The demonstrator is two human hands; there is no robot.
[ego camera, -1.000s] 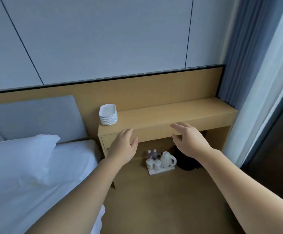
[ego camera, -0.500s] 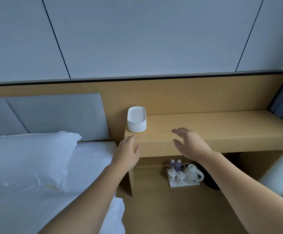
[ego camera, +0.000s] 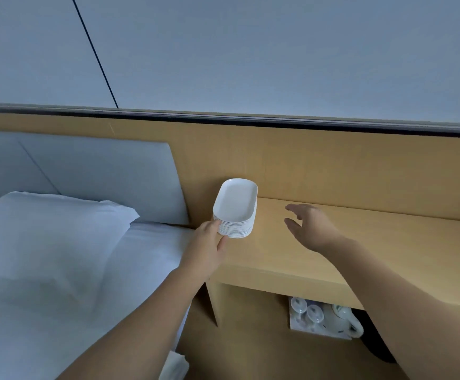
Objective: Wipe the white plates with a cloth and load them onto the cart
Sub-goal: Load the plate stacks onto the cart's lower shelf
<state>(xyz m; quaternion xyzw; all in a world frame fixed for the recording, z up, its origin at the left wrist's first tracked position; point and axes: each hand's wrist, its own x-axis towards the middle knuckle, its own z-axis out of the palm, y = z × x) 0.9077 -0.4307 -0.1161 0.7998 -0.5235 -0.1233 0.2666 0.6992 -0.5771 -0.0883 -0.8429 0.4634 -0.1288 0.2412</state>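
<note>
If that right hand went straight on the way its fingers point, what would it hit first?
Probably the stack of white plates: the right hand points leftward at it, only bare shelf between. Depth is unclear.

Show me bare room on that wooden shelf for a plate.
The wooden shelf is bare right of the stack of white plates, under the right hand and beyond. Crowded: its left corner, where the left hand touches the stack.

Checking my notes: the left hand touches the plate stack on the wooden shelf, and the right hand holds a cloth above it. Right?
Not quite. In the head view the right hand is empty above the wooden shelf; no cloth shows. The left hand does touch the plate stack.
</note>
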